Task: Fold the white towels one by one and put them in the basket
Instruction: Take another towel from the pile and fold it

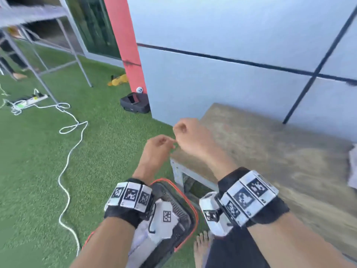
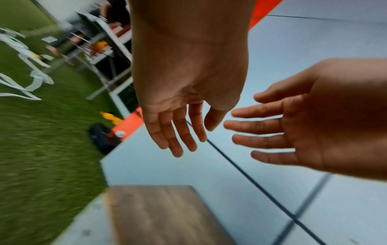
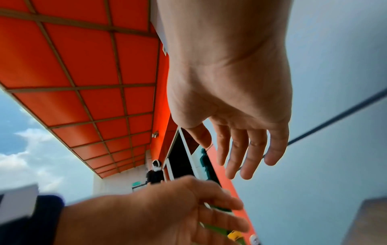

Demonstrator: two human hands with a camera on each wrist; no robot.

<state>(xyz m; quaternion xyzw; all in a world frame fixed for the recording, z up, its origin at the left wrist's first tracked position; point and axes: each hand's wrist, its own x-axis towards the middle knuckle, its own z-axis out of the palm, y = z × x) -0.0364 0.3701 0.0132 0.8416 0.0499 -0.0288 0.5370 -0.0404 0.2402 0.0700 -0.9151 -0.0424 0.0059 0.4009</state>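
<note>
Standing at the left end of the wooden counter (image 1: 270, 151); green turf (image 1: 38, 161) fills the left of the head view, pale panelled wall (image 1: 231, 64) at the far side.

Counter top: bare wood across what shows, except a bit of white cloth, likely a towel (image 1: 352, 167), at the far right edge, mostly cut off by the frame.

Basket (image 1: 190, 206): orange-rimmed, dark mesh, on the turf near the person's feet, just left of the counter leg. Its inside is largely hidden behind the left wrist unit; some white shows there but cannot tell if it is folded towel or the unit's housing.

Hands: left hand (image 1: 157, 149) and right hand (image 1: 190, 136) are raised close together over the counter's left corner, fingertips nearly meeting. Wrist views show both with fingers straight and loosely spread, holding nothing.

Judgement: between towels. How many are already in the basket cannot be counted. At least the one cloth on the right seems left to fetch, fold and drop in.
</note>
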